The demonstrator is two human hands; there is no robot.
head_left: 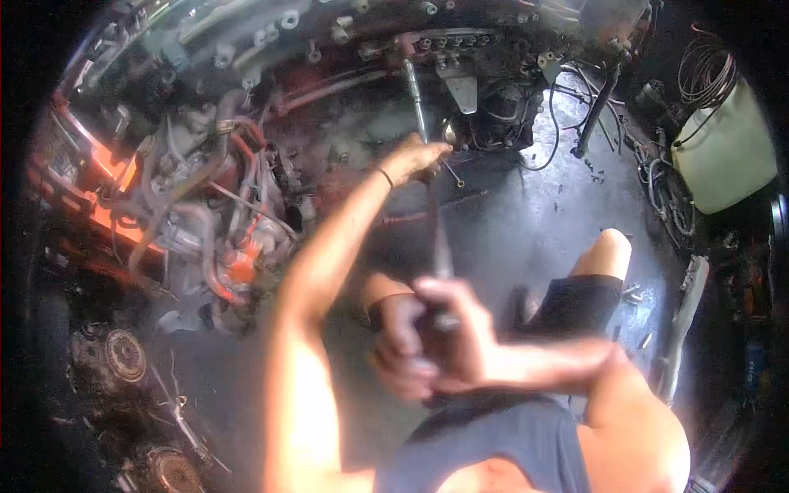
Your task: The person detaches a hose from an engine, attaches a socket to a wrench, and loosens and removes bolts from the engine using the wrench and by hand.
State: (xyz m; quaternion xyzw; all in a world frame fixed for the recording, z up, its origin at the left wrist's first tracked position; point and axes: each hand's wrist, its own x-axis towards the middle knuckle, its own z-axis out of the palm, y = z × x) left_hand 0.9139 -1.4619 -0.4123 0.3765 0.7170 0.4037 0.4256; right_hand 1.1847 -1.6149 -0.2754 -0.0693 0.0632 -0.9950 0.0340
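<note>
A long metal bar tool (440,234) runs from the machinery at the top down toward my body. Its far end meets a reddish part (407,44) on the dark metal assembly. My left hand (415,159) is closed around the shaft, partway along it. Nearer my torso, my right hand (444,338) is wrapped round the tool's near end; motion blurs this hand and hides part of the handle. Just right of my left hand are a small rod with a ring end (459,181) and a metal bracket (462,90).
Hoses and an orange frame (115,168) fill the left side. Round disc parts (125,355) lie at the lower left. At right are a pale container (727,152), a coiled cable (708,76) and a long pale bar (684,324). My bent knee (604,253) is right of centre.
</note>
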